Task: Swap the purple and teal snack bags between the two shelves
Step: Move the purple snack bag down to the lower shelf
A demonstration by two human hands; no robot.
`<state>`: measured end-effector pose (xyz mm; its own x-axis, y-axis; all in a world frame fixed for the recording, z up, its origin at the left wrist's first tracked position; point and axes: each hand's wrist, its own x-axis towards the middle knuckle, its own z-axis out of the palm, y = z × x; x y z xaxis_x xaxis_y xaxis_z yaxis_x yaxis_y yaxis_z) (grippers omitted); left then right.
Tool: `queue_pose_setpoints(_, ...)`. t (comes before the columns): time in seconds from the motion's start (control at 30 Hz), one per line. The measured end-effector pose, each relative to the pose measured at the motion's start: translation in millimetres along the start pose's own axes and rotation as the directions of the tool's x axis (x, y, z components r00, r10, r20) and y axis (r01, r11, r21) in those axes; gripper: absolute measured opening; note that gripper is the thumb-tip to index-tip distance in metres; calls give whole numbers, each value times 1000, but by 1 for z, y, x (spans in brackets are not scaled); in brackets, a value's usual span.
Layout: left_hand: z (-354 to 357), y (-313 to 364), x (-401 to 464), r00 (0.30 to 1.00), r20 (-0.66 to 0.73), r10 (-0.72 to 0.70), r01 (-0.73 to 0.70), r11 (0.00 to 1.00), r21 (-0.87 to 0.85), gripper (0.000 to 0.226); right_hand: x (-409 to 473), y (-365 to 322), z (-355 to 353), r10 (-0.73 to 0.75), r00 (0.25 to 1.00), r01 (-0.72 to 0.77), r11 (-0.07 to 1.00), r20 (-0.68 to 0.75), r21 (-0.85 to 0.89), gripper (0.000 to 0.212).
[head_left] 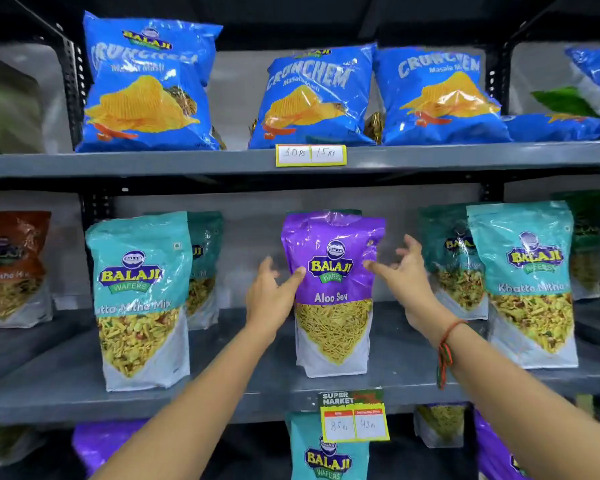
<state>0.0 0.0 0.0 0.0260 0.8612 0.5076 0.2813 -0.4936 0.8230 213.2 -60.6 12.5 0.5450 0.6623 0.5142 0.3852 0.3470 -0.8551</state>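
**Purple snack bag upright on the middle shelf, hands at its sides**

The purple snack bag, marked "Aloo Sev", stands upright at the centre of the middle shelf, between teal snack bags to either side. The left hand is at the bag's left edge, thumb tip touching the purple front near the logo, fingers spread and not closed around anything. The right hand is just beside the bag's right edge, fingers splayed and released; its index fingertip reaches the bag's edge, though I cannot tell if it presses on it. A red thread bracelet circles the right wrist. One teal snack bag stands at the left front of the same shelf, another at the right. Below, a further teal bag shows on the lower shelf, behind a price tag, with purple bags dimly visible beside it. Blue crisp bags line the top shelf.
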Motion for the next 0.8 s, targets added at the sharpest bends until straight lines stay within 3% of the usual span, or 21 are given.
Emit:
queue_pose_setpoints(0.07, 8, -7, 4, 996, 60, -69, 72, 996, -58, 54, 0, 16, 4, 101, 992, -101, 995, 79, -9, 77)
queue_pose_setpoints(0.13, 15, -16, 5, 997, 36, -67, 69, 996, -62, 42, -3, 36, 6, 149, 975, -141, 988, 166, -59, 17)
queue_pose_setpoints(0.17, 20, -19, 6, 998, 0, -70, 70, 996, -59, 39, -2, 43, 8, 118, 977, -106, 992, 178, -74, 17)
queue_pose_setpoints(0.23, 24, -19, 5, 994, -83, -73, 70, 997, -42, 31, -4, 50, 9, 75, 986, -64, 995, 149, -79, 38)
queue_pose_setpoints(0.37, 22, -15, -1, 979, -191, -75, 66, 996, -57, 23, -12, 43, 15, -25, 997, 30, 998, 78, -64, 38)
queue_pose_setpoints(0.5, 8, -17, -18, 967, -253, -18, -10, 994, -108, 23, -31, 29, 18, -93, 995, 94, 995, 43, -38, 55)
queue_pose_setpoints(0.63, -21, -14, -48, 943, -323, 76, -133, 978, -158, 19, -58, 15, 22, -151, 985, 145, 986, 82, 77, 33)
queue_pose_setpoints(0.8, -68, -18, -109, 908, -413, 69, -190, 947, -259, 17, -113, 13, 35, -194, 966, 163, 970, 171, 180, 70)
